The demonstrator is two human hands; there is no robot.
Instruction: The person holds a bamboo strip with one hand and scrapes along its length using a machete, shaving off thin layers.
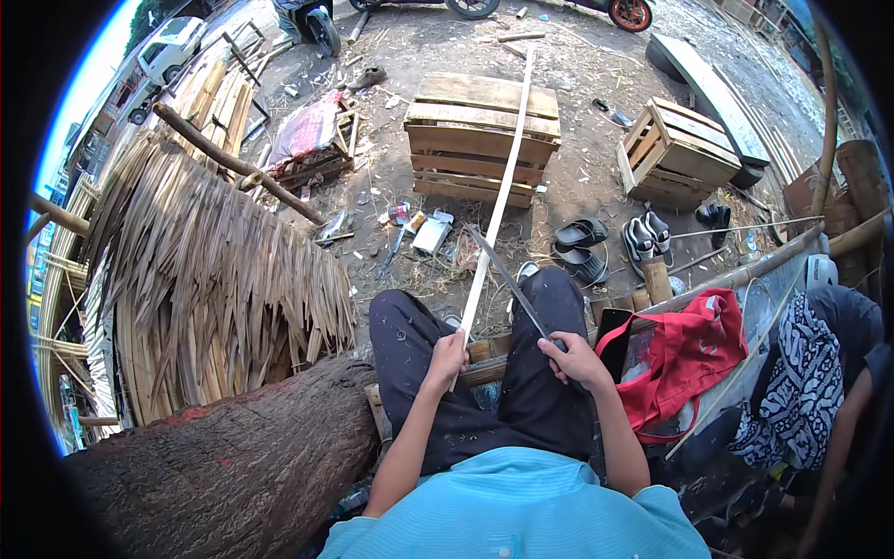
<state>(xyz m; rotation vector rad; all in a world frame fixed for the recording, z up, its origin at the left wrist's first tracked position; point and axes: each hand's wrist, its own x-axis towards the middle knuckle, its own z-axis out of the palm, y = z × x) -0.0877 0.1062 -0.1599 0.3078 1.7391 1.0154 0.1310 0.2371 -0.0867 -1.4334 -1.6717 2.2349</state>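
My left hand [449, 361] is closed round the near end of a long, pale strip of split bamboo [503, 191]. The strip runs away from me between my knees and passes over a wooden crate [484, 140]. In my right hand [570, 360] is the handle of a long-bladed knife [515, 291]. Its dark blade points forward and to the left, with the tip close beside the strip; whether they touch I cannot tell. Pale shavings dot my dark trousers [410, 335].
Dried-leaf thatch [223, 252] and a thick log [233, 466] lie at my left. A slatted crate [680, 154], sandals [582, 252] and shoes [647, 238] are ahead to the right. A red bag [684, 359] sits at my right, near another person's arm [843, 438].
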